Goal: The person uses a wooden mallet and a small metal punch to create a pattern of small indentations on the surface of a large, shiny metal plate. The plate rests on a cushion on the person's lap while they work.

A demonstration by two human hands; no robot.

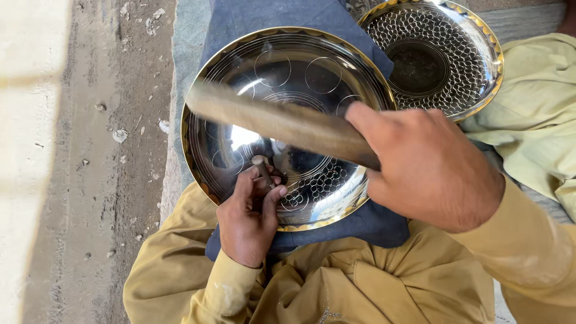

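Floor (90,180) at far left: grey, dusty, scattered with small pale chips. No packages, labels or signs are seen.

Left hand (249,219) is closed around a short dark punch (263,171), held upright with its tip on the inner face of the near tray (240,66), lower left part. The tray is round, polished steel, gold scalloped rim, scribed with circles; a patch of scale pattern is seen just right of the punch. It is rested on a dark blue cloth (366,225) laid over the lap, mustard fabric below.

Right hand (429,168) is clenched on a wooden handle (282,120), blurred, slanted up-left across the tray, above the punch. Its head is not made out.

Second tray (474,78) at upper right: same shape, fully covered with scale pattern, plain centre disc, partly tucked behind the near tray. Pale green cloth (540,102) at right edge.
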